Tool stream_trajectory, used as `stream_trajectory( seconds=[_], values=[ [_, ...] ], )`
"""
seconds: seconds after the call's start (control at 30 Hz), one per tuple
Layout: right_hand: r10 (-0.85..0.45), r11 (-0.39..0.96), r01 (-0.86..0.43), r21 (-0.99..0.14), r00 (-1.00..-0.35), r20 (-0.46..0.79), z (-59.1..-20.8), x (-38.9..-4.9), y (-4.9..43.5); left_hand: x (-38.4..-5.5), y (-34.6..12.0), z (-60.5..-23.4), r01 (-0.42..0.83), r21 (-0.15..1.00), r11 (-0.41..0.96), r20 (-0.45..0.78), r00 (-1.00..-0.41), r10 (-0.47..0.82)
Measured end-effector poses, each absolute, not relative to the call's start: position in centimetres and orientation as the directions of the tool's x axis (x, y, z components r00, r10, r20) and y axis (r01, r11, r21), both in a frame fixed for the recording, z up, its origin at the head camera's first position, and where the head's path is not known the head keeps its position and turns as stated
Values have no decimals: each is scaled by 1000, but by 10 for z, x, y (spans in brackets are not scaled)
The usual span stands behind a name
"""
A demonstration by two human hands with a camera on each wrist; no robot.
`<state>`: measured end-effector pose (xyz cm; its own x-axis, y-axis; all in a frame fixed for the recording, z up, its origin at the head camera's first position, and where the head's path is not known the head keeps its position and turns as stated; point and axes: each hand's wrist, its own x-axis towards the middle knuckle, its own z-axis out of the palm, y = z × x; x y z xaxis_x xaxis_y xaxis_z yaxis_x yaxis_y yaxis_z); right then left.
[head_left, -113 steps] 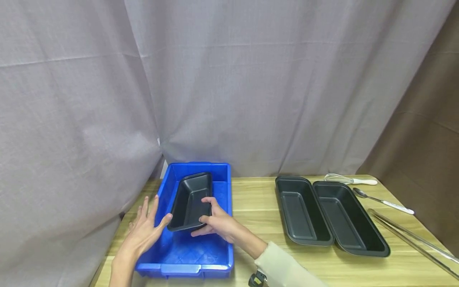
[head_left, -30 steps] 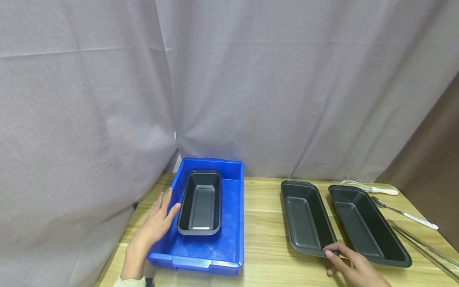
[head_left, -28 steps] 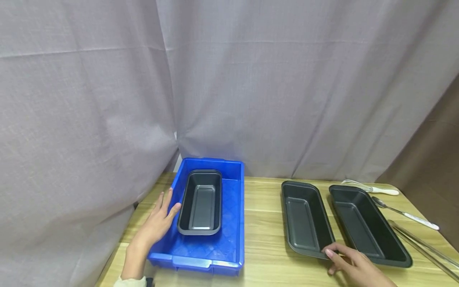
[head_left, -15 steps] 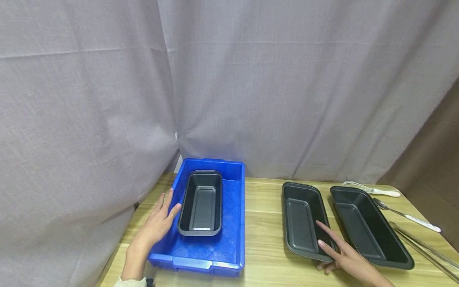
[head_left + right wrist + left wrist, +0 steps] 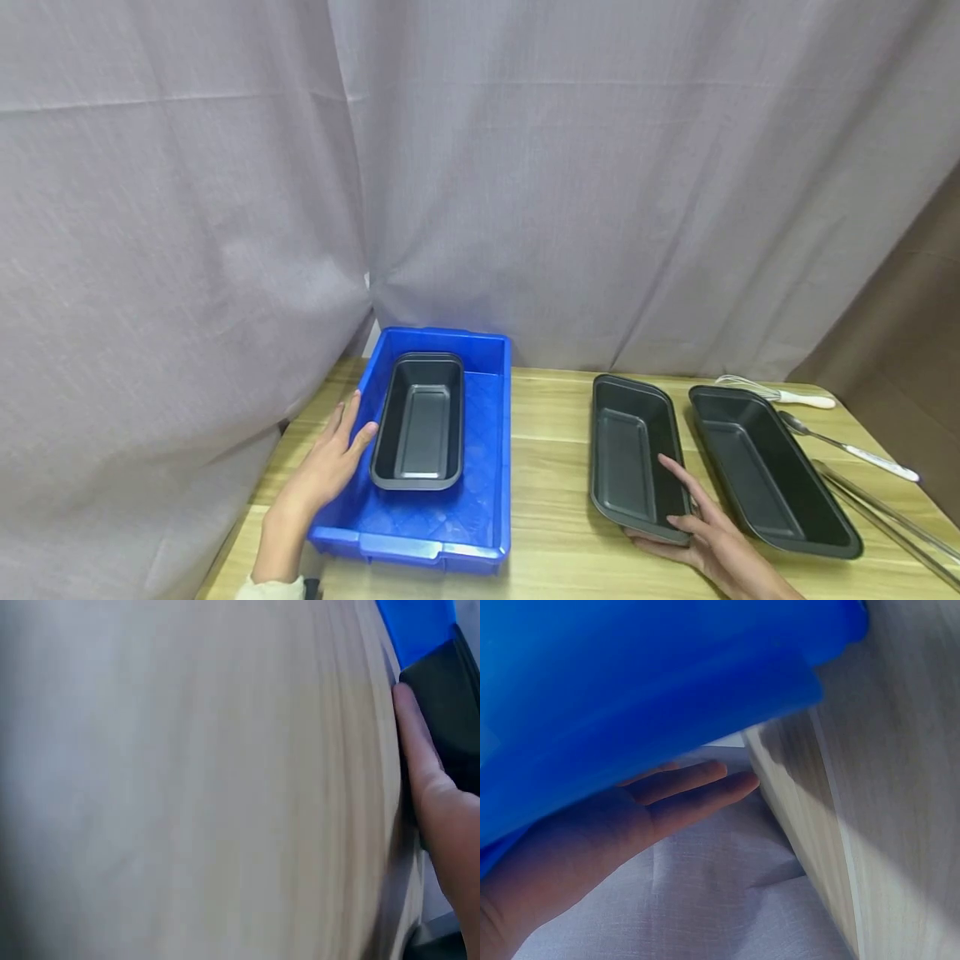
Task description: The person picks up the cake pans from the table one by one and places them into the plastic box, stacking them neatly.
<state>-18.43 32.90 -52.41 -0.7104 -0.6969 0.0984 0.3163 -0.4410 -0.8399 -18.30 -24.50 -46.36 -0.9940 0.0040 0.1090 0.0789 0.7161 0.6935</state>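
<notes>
My right hand (image 5: 716, 537) grips a dark loaf pan (image 5: 624, 467) by its near right corner, some fingers beneath the rim and others over the inside. In the right wrist view, fingers (image 5: 416, 739) lie along the outside of that loaf pan (image 5: 442, 705). A blue bin (image 5: 487, 467) stands at the left with a second loaf pan (image 5: 422, 429) inside, along its left side. With fingers spread and fairly straight, my left hand (image 5: 324, 475) rests at the bin's left wall. The left wrist view has this hand (image 5: 592, 832) partly hidden by the blue bin (image 5: 645, 697).
A third loaf pan (image 5: 765, 475) lies right of my right hand. Further right are a whisk (image 5: 787, 398), a spoon (image 5: 862, 450) and metal tongs (image 5: 885, 517). Bare wooden table (image 5: 551, 467) lies between bin and pans. A grey curtain (image 5: 525, 208) hangs behind.
The pan in the bin, earlier held tilted by my right hand, now lies flat. My right hand moved right to another pan, shifting from pinching its rim to a fuller grip. My left hand stayed.
</notes>
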Motion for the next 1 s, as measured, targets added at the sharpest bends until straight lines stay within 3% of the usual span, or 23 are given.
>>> stream_trajectory(
  seconds=[0.13,0.27,0.4,0.63,0.8,1.0],
  values=[
    [-673,-391,210,-896,-730,122,-522,-182,327,-175,-239,-450,50,695,717,61,-998,11],
    [-533,-115,-1,-993,-844,63,-516,-177,322,-173,-237,-443,21,685,729,16,-1000,13],
    [-396,139,-145,-980,-915,79,-512,-173,311,-174,-237,-444,12,682,731,5,-1000,12],
    [-383,164,-218,-962,-913,142,-503,-169,291,-173,-237,-445,9,677,735,4,-1000,9],
    [-395,145,-138,-980,-916,71,-481,-171,276,-173,-235,-444,15,658,753,19,-1000,3],
    [-401,135,-93,-986,-916,31,-458,-173,255,-197,-254,-492,82,643,761,127,-992,-1]
  ],
)
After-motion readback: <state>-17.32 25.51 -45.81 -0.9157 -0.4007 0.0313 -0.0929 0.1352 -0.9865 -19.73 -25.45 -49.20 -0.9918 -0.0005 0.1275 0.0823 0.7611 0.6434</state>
